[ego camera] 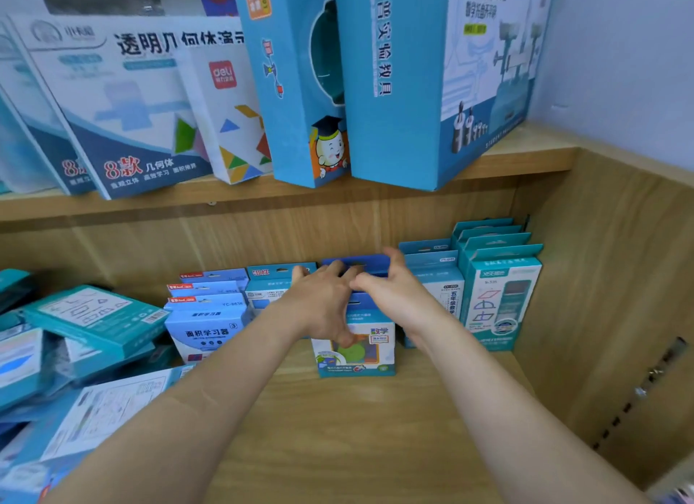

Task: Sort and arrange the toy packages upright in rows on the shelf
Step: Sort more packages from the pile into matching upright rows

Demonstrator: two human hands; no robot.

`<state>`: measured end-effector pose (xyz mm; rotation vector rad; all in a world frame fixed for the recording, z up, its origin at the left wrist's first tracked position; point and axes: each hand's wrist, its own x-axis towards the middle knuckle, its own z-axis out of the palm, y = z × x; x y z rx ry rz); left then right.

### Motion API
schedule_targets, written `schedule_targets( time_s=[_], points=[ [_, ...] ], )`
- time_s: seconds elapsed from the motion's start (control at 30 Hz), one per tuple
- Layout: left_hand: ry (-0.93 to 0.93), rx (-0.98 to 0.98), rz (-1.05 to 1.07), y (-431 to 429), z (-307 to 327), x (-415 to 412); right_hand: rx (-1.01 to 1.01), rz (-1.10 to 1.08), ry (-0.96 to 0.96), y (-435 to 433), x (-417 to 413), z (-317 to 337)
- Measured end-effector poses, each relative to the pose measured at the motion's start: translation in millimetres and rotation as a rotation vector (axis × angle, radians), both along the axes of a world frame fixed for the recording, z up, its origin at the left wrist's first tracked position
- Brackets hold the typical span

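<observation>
The left hand [323, 304] and right hand [394, 293] are pressed together, touching, both clamped on a short row of blue-topped packages [356, 353] standing upright at the back of the lower shelf [356, 436]. The left fingers curl over the packages' top edges while the thumb lies down the front face. The right fingers hook over the blue header of the rear package.

Just right of the hands stand two more upright rows: pale blue packages [437, 278], then teal packages [501, 297] against the side panel [619, 297]. To the left, partly behind the left hand, is a row of blue-and-white packages [268, 280], and beside it another row with red-labelled headers [206, 329]. Farther left, a loose pile of teal boxes [94, 316] lies flat and tilted, spilling toward the front edge.

The shelf board is light wood grain, bare in front of the rows. The back and side panels are the same wood — the side one carries a line of dark holes [634, 402]. An upper shelf [525, 158] holds large boxes: white ones [124, 102] leaning at the left, tall blue ones [398, 90] at the right. A pale wall [619, 53] rises beyond.
</observation>
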<state>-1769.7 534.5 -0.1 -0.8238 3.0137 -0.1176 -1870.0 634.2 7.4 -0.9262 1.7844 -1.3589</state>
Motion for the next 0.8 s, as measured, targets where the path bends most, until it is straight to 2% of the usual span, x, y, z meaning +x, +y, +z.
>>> schedule_targets(
  time_s=[0.23,0.57,0.8],
  points=[
    [-0.019,-0.023,0.038,-11,-2,17,0.026,-0.081,-0.167,-17,11,-25],
    [-0.029,-0.012,0.089,-29,-3,42,-0.020,0.015,-0.108,-37,29,-44],
    [0.205,-0.193,0.117,-2,-28,61,-0.069,0.021,-0.063,-33,37,-48]
  ],
)
